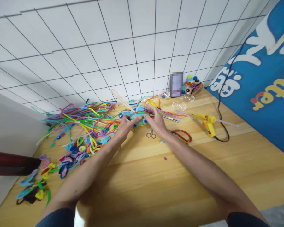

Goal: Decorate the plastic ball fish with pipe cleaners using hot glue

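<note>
Between my two hands is a colourful pipe-cleaner craft (139, 116) with blue ear-like tips and curved stripes of several colours. My left hand (126, 125) grips its left side, fingers closed. On the opposite side my right hand (156, 120) holds it with thumb and fingers pressed in. Part of the craft is hidden behind the fingers. Small scissors (151, 135) lie on the table just below my right hand. A pale strip (121, 99) rises behind the craft, and a pen-like tool (171, 119) rests right of my right hand.
A heap of pipe cleaners (85, 116) and coiled pieces (73, 154) covers the table's left. Rightward are a yellow glue gun (207, 123) with its cord, red-handled pliers (183, 135), clear plastic domes (179, 106), a phone (176, 84) and a decorated ball (192, 85) by the tiled wall.
</note>
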Tool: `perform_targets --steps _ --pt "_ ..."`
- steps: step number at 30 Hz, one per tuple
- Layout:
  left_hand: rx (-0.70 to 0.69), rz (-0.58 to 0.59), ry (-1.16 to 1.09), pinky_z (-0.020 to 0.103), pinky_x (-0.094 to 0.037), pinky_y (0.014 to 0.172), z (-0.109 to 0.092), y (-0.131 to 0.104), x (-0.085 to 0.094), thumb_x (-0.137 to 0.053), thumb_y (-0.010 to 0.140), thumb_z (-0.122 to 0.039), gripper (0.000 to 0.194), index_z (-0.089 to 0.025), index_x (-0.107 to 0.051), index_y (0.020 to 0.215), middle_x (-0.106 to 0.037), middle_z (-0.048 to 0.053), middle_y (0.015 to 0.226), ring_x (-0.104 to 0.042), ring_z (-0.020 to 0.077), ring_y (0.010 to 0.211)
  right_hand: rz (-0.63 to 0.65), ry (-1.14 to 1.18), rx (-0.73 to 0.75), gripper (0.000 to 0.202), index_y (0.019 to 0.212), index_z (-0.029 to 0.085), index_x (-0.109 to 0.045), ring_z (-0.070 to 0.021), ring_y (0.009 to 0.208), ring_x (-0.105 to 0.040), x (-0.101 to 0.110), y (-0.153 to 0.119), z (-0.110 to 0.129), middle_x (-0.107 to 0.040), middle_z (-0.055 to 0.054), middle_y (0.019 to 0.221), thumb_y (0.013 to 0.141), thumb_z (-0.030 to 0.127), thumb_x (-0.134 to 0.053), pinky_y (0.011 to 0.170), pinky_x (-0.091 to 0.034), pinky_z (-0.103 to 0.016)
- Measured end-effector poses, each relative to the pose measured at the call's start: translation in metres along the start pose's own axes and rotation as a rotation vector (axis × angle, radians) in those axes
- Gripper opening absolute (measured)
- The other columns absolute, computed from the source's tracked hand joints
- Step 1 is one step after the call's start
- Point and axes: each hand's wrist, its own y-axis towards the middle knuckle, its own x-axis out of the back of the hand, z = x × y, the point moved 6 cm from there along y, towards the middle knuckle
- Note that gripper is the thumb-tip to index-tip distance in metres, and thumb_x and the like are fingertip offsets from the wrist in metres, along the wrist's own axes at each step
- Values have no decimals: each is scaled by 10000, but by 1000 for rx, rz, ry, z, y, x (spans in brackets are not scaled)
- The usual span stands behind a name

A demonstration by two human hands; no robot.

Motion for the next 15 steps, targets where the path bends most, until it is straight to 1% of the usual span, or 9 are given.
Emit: perform_targets --steps 3,6,8,11,14,15 --pt "-44 -54 -3 395 -609 887 -5 -3 1 -899 728 -594 488 -193 -750 962 -804 60 1000 -743 250 914 -39 -15 78 345 1163 249 -633 -263 1112 -706 -2 -6 10 -739 -112 1257 843 351 -712 1015 -587 -463" --pt "-33 -102 -17 409 -623 879 2 -6 6 -889 733 -586 466 -200 -743 950 -803 55 971 -751 269 939 -46 -47 122 343 1171 259 -631 -276 1181 -684 -5 -12 16 -732 -108 1263 844 334 -706 1042 -574 -472" --pt "-7 -125 -20 414 -629 881 11 -6 9 -876 747 -566 441 -194 -741 941 -802 59 962 -756 281 970 -23 -45 105 347 1166 257 -633 -284 1198 -678 -7 -13 16 -731 -109 1266 842 352 -712 1046 -570 -477" --pt "24 -166 -16 408 -635 879 24 -6 15 -871 748 -540 415 -190 -730 921 -798 54 934 -762 293 1007 24 28 35 352 1165 253 -634 -278 1191 -685 -9 -14 13 -730 -103 1278 856 406 -708 1046 -571 -470" --pt "24 -223 1 396 -641 862 33 -5 22 -881 737 -536 439 -196 -718 961 -795 43 917 -765 291 1014 23 112 -16 338 1141 247 -621 -266 1174 -698 -9 -14 11 -739 -94 1243 860 420 -695 1055 -571 -458" --pt "26 -224 7 392 -640 860 36 -5 24 -875 743 -547 457 -197 -712 987 -795 42 926 -765 287 1019 14 124 -27 323 1116 248 -613 -263 1171 -699 -8 -14 11 -739 -92 1228 854 418 -698 1056 -571 -452"
